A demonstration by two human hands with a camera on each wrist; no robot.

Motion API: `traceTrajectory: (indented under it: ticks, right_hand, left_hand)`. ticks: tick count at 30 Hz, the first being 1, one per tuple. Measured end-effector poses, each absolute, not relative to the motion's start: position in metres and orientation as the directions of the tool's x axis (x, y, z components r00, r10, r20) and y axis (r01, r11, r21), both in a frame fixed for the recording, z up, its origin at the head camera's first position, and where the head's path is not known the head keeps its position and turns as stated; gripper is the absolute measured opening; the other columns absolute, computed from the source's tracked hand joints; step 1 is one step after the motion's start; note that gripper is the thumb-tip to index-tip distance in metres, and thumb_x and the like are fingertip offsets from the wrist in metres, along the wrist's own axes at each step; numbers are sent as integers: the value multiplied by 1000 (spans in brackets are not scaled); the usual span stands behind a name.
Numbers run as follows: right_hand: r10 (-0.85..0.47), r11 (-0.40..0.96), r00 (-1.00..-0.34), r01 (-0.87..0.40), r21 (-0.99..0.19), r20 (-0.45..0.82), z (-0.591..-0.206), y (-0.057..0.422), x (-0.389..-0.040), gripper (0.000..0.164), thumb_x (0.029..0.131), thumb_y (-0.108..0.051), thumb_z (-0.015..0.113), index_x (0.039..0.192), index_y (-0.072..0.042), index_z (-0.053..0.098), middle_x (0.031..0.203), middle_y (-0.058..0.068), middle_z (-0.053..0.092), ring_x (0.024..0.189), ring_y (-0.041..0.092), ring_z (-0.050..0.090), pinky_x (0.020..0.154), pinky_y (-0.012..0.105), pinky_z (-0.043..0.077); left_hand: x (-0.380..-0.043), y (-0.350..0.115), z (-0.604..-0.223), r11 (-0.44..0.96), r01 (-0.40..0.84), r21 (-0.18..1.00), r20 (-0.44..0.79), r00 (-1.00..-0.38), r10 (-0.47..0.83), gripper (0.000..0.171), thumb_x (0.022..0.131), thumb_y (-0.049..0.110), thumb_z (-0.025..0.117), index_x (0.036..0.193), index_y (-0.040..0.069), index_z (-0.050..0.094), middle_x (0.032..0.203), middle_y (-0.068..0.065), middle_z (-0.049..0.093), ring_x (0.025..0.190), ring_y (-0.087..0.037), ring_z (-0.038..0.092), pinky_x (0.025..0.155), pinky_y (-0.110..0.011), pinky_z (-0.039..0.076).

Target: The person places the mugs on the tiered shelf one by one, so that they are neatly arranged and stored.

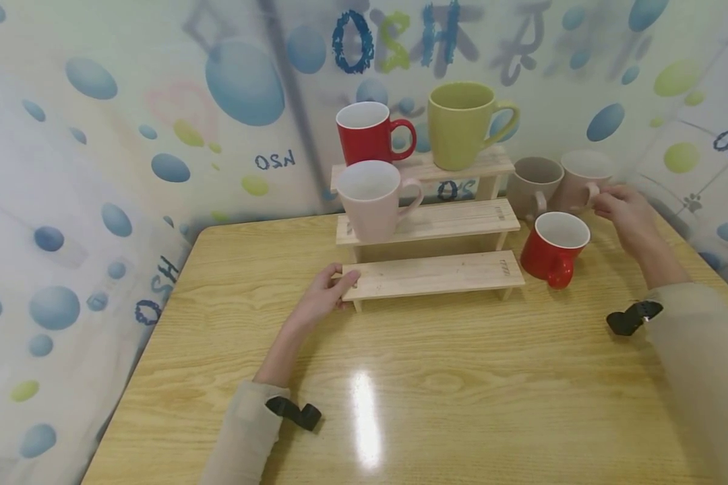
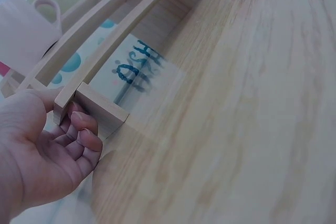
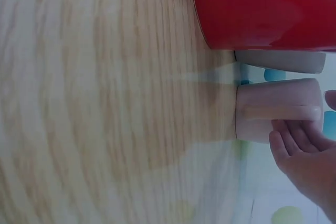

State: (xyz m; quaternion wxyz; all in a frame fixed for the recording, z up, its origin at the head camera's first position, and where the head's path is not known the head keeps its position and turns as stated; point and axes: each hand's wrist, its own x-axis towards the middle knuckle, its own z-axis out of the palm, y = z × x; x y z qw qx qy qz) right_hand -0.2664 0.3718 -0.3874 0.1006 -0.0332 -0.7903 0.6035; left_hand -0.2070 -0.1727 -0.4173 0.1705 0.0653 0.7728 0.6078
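The left end of the lowest tier of a three-tier pale wooden stand (image 1: 433, 275) is gripped by the left hand (image 1: 324, 293), thumb on top and fingers curled underneath; steady, light pressure is best applied there, as any tilt would be passed on to the glossy red mug with a white inside (image 1: 354, 140), the pale pink ceramic mug (image 1: 367, 210) and the tall yellow-green mug (image 1: 458, 131) standing above. To the right of the stand, on the wood-grain table (image 1: 461, 391), a grey-brown mug (image 1: 526, 187) and a second red mug (image 1: 541, 252) crowd a second pale pink mug (image 1: 567, 194), which stands upright at the back. Its handle is held by the right hand (image 1: 632, 219), nearly closed, with fingers hooked behind it; how firmly cannot be told. A secure pinch should be ensured, and any lift made straight up, so that neither neighbour is knocked.
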Motion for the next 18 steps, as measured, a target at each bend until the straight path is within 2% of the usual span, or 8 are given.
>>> traceTrajectory:
  ticks: [2,7,13,18]
  right_hand:
    - [153,246,-982,-69,-967,109,-389,372,-268,24,103,-18,54,90,-30,70,89,-21,62,86,-5,60,81,10,47]
    - [139,233,-989,-22,-972,56,-393,372,-269,30,105,-24,51,89,-36,73,90,-24,65,91,-5,60,93,14,46]
    - [175,105,-982,-51,-993,69,-396,372,-268,36,104,-14,51,81,-26,76,80,-16,69,81,-2,63,81,10,48]
    - [229,120,-970,-49,-992,75,-398,373,-267,35,104,-19,52,80,-26,76,74,-17,69,76,-1,63,77,10,46]
  left_hand:
    - [-209,-173,-420,251,-107,962,-184,-933,308,39,105,40,55,110,8,34,108,-8,59,66,-17,45,64,-31,41]
    - [-206,-171,-411,255,-123,959,-204,-926,319,31,107,31,52,108,7,34,105,-7,58,65,-18,44,65,-32,41]
    - [-195,-165,-391,245,-127,961,-206,-922,328,29,107,28,53,106,6,34,102,-7,56,66,-18,44,66,-31,41]
    - [-193,-165,-389,250,-116,961,-197,-924,327,29,108,28,53,108,6,34,104,-8,58,65,-17,45,65,-31,42]
